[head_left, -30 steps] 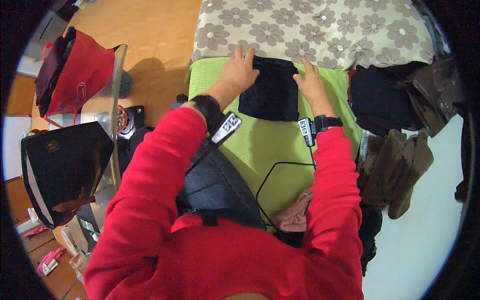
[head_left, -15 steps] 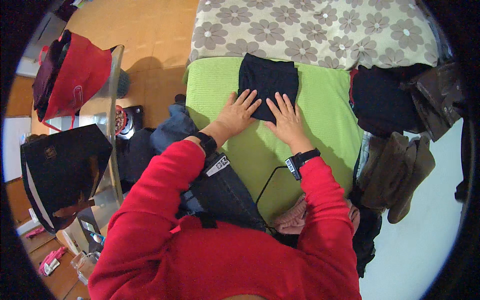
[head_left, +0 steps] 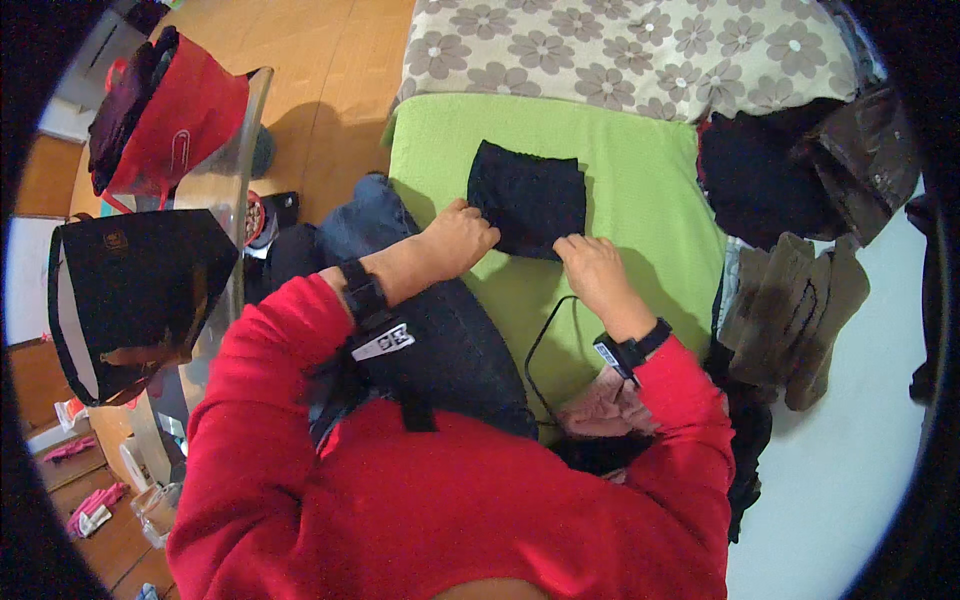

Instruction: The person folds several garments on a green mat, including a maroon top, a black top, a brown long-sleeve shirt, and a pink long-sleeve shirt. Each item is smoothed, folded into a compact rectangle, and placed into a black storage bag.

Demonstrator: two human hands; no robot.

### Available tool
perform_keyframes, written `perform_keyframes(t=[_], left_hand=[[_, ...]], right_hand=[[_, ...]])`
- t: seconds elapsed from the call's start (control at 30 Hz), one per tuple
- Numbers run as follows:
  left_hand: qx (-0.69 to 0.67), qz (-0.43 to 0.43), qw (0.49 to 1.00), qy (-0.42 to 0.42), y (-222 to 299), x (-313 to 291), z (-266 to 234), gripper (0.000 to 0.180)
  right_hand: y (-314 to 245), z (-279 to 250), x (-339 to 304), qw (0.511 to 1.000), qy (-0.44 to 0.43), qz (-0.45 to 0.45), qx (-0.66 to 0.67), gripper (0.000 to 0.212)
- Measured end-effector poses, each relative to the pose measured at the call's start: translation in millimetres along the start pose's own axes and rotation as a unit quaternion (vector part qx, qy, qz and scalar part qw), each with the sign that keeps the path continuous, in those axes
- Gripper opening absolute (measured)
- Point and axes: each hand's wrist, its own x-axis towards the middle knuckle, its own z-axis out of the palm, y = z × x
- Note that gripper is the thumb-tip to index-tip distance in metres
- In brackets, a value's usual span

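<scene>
A folded black garment (head_left: 530, 200) lies on a light green ribbed cover (head_left: 640, 170), roughly square in shape. At its left edge my left hand (head_left: 457, 240) is closed, fingers curled around the cloth's border. My right hand (head_left: 594, 268) pinches the near right corner, fingertips on the fabric. What kind of garment it is cannot be made out. Both wrists carry dark bands with small white tags, and red sleeves cover my forearms.
Beyond the green cover lies a flowered cloth (head_left: 620, 50). Dark clothes (head_left: 765, 185) and brown boots (head_left: 795, 320) sit to the right. Jeans (head_left: 440, 350), a black cord (head_left: 530, 365) and pink fabric (head_left: 607, 405) lie near me. Red (head_left: 190, 125) and black (head_left: 135, 300) bags stand left.
My hands were spread flat on the black garment; now their fingers are closed at its left edge and near right corner. The garment has shifted slightly toward me and now looks wider and shorter.
</scene>
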Motion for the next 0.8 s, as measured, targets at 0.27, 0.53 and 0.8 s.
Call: perform_keyframes(t=[0.27,0.53,0.8], left_hand=[[-0.134,-0.062,0.984,-0.100,-20,16,-13,0.019],[-0.103,-0.254,0.961,0.042,-58,69,24,0.025],[-0.217,-0.298,0.929,0.031,-44,61,43,0.031]], right_hand=[[6,-12,28,0.993,-0.116,0.010,0.009,0.011],[55,24,77,0.986,-0.032,0.153,0.066,0.032],[50,29,72,0.983,-0.103,0.125,0.091,0.050]])
